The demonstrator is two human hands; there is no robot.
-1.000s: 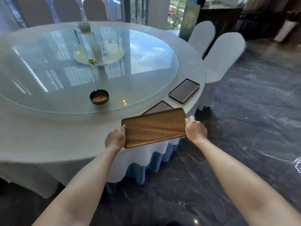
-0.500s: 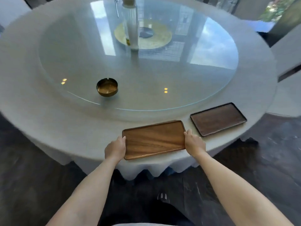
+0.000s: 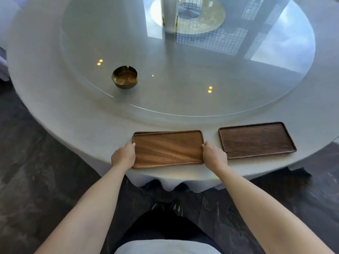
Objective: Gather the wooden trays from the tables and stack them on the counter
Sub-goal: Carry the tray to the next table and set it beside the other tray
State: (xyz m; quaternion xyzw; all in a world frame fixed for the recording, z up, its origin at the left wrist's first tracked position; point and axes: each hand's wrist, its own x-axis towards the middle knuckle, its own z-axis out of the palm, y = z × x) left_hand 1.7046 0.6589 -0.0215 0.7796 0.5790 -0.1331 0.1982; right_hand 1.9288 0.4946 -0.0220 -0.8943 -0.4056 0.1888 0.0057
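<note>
Because another tray's rim peeks out beneath it, my left hand point(image 3: 123, 156) and right hand point(image 3: 213, 156) clasp the lighter tray's point(image 3: 167, 149) short ends, squaring the pair at the worktop's point(image 3: 88, 114) near edge, beside the dark tray point(image 3: 256, 140).

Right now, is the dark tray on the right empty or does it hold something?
Empty. The dark tray lies flat on the table, its whole inner surface bare.

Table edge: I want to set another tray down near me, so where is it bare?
Bare cloth lies left of the light tray, below the brass bowl, and in the strip between the trays and the glass top. It is crowded to the right, where the dark tray lies beside the right hand.
</note>
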